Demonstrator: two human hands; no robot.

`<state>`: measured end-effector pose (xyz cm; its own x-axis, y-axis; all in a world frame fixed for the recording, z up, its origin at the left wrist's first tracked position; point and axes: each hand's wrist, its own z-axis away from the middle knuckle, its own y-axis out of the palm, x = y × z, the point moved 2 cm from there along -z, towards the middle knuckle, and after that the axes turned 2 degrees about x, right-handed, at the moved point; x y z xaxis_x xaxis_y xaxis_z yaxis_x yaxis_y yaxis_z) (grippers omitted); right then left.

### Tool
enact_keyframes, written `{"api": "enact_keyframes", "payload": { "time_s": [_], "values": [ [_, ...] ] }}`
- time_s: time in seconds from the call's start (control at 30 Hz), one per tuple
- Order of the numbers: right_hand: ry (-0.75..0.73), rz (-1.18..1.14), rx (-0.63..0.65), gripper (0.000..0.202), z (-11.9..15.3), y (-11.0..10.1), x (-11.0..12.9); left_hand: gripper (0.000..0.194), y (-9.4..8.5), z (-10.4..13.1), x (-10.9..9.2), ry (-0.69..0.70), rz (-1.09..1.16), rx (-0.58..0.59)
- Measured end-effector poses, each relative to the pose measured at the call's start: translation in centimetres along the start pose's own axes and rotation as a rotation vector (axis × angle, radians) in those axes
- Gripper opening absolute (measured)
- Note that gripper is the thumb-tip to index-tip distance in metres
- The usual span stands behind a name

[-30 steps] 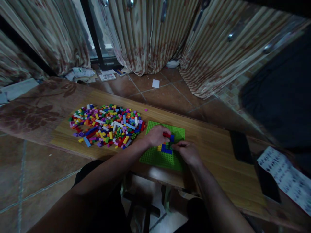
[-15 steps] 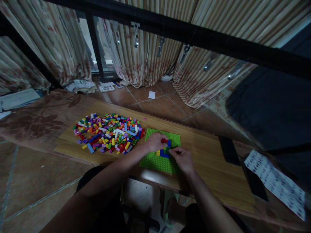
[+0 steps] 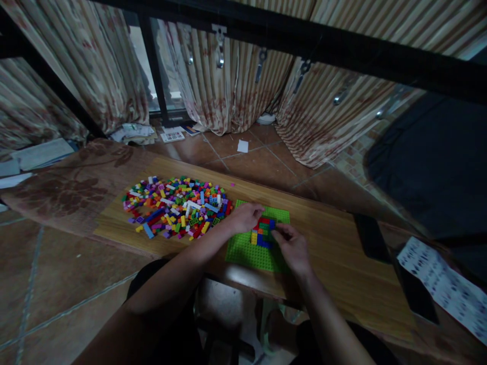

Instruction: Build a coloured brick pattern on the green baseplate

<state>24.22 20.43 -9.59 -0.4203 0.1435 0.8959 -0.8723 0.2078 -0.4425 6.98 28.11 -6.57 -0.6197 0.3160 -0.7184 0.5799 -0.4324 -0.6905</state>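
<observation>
A light green studded baseplate (image 3: 247, 257) lies on the wooden board in front of me. Near its middle sits a small block of toy bricks (image 3: 263, 238) in red, blue, yellow and green. My left hand (image 3: 246, 218) hovers at the upper left of these bricks, its fingers loosely apart, and no brick shows in them. On the opposite side, the bent fingers and thumb of my right hand (image 3: 293, 247) come together against the right edge of the build. Whether a loose brick is between those fingertips is hidden.
A wide heap of loose multicoloured bricks (image 3: 171, 210) spreads to the left of the baseplate. Dark phone-like slabs (image 3: 372, 238) and a printed sheet (image 3: 443, 284) lie at the right. Patterned cloth (image 3: 72, 190) covers the left end. Striped curtains (image 3: 232, 86) hang beyond.
My left hand has drawn back slightly from the red brick, which now shows in the build. My right hand stays at the right edge. The whole view has shifted a little.
</observation>
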Motion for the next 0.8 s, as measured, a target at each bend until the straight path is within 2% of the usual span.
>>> {"api": "enact_keyframes", "payload": {
  "time_s": [0.13, 0.53, 0.8],
  "values": [
    [0.038, -0.020, 0.001, 0.039, 0.7, 0.9, -0.7, 0.027, 0.4, 0.3, -0.1, 0.018, 0.043, 0.038],
    [0.051, 0.059, -0.084, 0.040, 1.3, 1.8, -1.1, 0.026, 1.2, 0.9, -0.3, -0.056, 0.007, -0.024],
    [0.057, -0.013, -0.070, 0.048, 1.5, 1.2, -1.6, 0.031, 1.6, 1.5, -0.6, 0.016, -0.045, -0.056]
  ]
}}
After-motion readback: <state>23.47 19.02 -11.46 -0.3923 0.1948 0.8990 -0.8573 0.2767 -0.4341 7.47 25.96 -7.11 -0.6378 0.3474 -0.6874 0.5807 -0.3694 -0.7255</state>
